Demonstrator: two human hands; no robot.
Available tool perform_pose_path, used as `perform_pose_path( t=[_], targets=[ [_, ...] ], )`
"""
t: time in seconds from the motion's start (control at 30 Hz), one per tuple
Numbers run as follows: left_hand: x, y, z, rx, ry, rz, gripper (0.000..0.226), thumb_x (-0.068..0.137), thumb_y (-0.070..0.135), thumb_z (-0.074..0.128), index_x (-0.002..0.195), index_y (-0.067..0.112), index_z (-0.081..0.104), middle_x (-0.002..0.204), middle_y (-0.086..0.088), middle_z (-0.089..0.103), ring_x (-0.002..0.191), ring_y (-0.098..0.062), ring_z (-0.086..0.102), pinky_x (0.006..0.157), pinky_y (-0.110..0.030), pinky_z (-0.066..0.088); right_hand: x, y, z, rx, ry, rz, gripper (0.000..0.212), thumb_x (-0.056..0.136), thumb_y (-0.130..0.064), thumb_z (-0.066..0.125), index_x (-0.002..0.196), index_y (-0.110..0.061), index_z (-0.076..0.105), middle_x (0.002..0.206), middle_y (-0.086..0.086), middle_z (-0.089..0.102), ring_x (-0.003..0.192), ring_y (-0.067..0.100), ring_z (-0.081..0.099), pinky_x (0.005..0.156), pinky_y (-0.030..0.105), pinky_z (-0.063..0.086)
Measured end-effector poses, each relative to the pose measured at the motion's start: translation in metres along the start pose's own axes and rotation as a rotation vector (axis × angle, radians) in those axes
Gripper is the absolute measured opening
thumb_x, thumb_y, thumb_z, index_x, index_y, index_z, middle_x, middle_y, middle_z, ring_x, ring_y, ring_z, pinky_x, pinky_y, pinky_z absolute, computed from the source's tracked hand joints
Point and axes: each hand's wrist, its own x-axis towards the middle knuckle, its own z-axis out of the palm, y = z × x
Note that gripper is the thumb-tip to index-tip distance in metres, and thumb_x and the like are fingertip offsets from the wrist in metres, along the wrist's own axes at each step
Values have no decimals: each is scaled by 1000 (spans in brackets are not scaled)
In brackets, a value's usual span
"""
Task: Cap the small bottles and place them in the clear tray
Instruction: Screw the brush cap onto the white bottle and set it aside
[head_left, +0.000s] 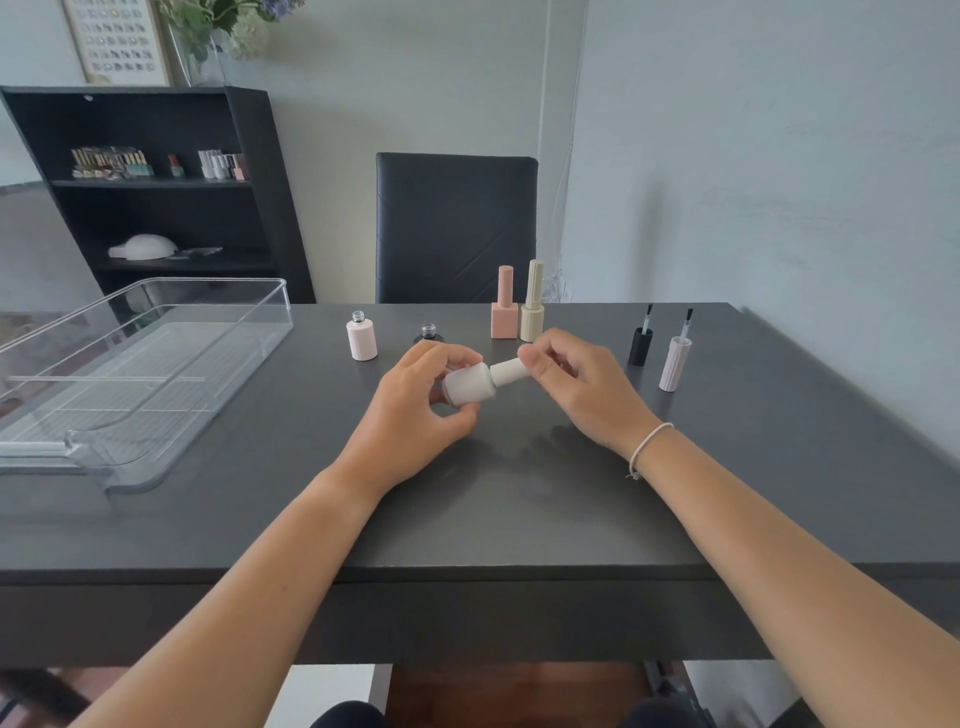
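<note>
My left hand (415, 410) grips a small white bottle (470, 387), held tilted above the dark table (519, 509). My right hand (576, 387) pinches the bottle's white cap (506, 372), which sits on its neck. An uncapped pale pink bottle (361, 338) and an uncapped dark bottle (428, 332) stand behind my left hand. A capped pink bottle (504, 306) and a capped cream bottle (533, 304) stand at the back. A black cap (640, 343) and a pale ribbed cap (675, 364) stand upside down on the right, brushes up. The clear tray (171, 364) lies on the left.
A black chair (454, 228) stands behind the table. A dark shelf unit (156, 187) with small bottles is at the back left. The wall runs close along the table's right side.
</note>
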Motion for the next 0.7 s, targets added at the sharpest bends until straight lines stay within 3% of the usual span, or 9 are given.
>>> perform_pose_path(
  t=[0.07,0.17,0.3,0.47,0.57,0.63,0.7],
  targets=[
    [0,0,0,-1,4,0,34,74,3,66,102,21,60,102,9,56,89,-7,54,78,-13,49,0,2,-1,-15,-5,-58,13,88,-22,57,94,-11,55,69,-7,45,52,2,40,55,12,33],
    [0,0,0,6,-2,-5,34,74,3,66,102,22,60,102,8,56,89,-6,54,78,-13,49,1,2,0,-38,-9,-72,7,88,-16,57,90,-10,56,66,-9,44,49,4,38,53,11,34],
    [0,1,0,6,-18,3,34,74,2,66,101,21,60,103,10,56,91,-6,54,79,-12,48,2,2,0,-41,-5,35,48,90,-43,44,75,-1,60,58,4,52,52,9,42,58,24,37],
    [0,1,-1,12,0,-7,34,74,3,66,102,21,60,102,9,56,89,-6,54,78,-12,49,1,2,0,-63,-48,-65,11,88,-20,56,91,-10,56,66,-10,45,53,0,42,55,10,35],
    [0,2,0,12,-11,0,34,74,3,66,102,21,60,103,11,56,90,-6,54,79,-13,49,2,2,1,-58,-35,-13,30,91,-30,51,80,-3,59,58,-5,46,53,5,41,56,14,35],
    [0,2,0,9,-12,-1,34,74,3,66,103,20,60,103,12,56,91,-6,54,79,-13,49,1,2,0,-24,-34,13,40,92,-37,46,79,-2,60,60,1,50,56,10,43,60,26,38],
    [0,2,0,5,-5,-11,34,74,3,67,102,20,60,103,11,56,90,-6,55,78,-12,49,0,1,-1,-3,-27,-24,27,91,-32,49,87,-6,57,67,0,51,56,5,44,59,20,38]
  ],
)
